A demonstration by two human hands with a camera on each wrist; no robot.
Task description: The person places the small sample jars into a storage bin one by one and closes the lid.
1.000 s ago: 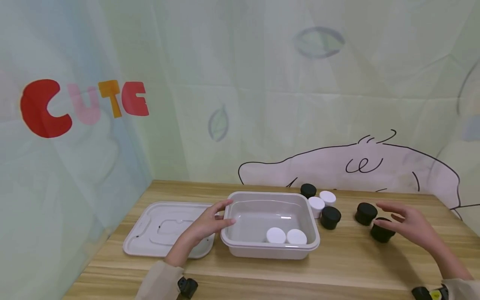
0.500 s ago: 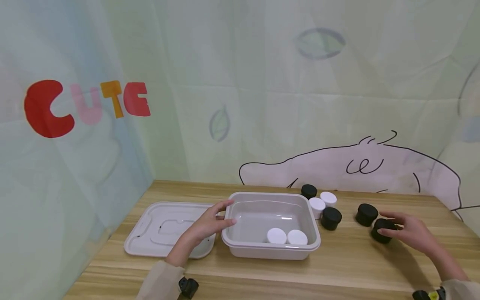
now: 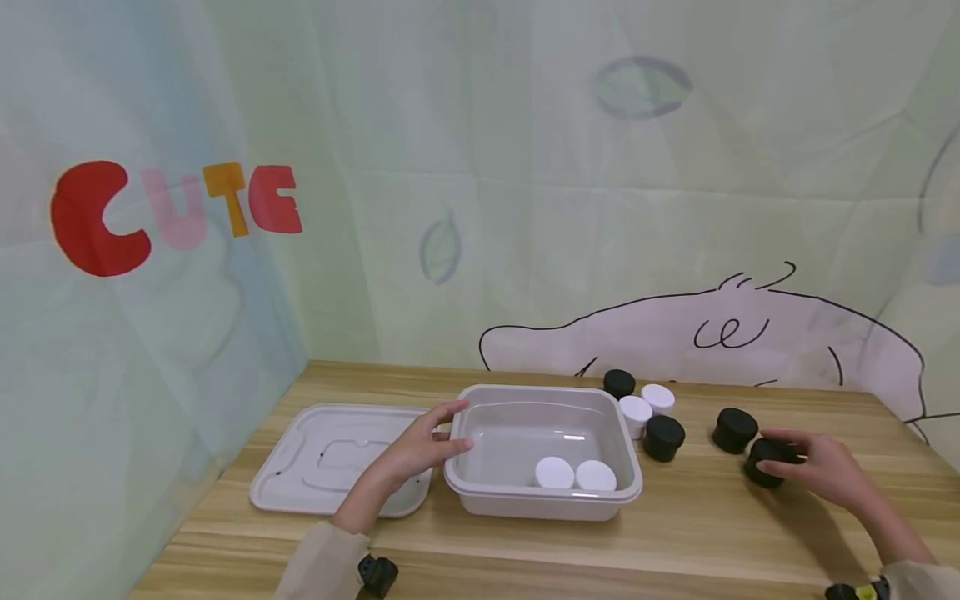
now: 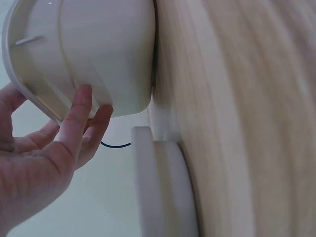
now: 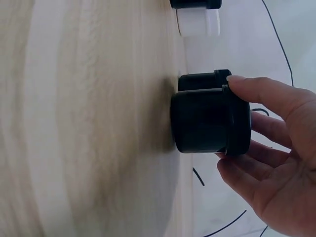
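My left hand (image 3: pixel 420 443) holds the left rim of a light-grey plastic box (image 3: pixel 540 505). In the left wrist view, fingertips (image 4: pixel 83 94) touch the box's outer wall. Two white-topped round jars (image 3: pixel 554 472) sit inside the box at the front right. Over on the right, my right hand (image 3: pixel 823 468) grips a black lidded jar (image 3: pixel 765 467) around its lid. From the right wrist view, this jar (image 5: pixel 202 121) stands upright against the wooden table, thumb on one side and fingers on the other. Just behind it is another black jar (image 3: pixel 735 430).
Left of the box a light-grey lid (image 3: pixel 300 467) lies flat on the wooden table (image 3: pixel 480 567). Beside the box's right back corner, two white jars (image 3: pixel 636 415) and two black jars (image 3: pixel 663 437) stand close together. A printed cloth (image 3: pixel 375 208) hangs behind the table.
My right hand has lowered onto the nearer black jar, and its fingers have closed round it. The left hand has stayed on the box rim.
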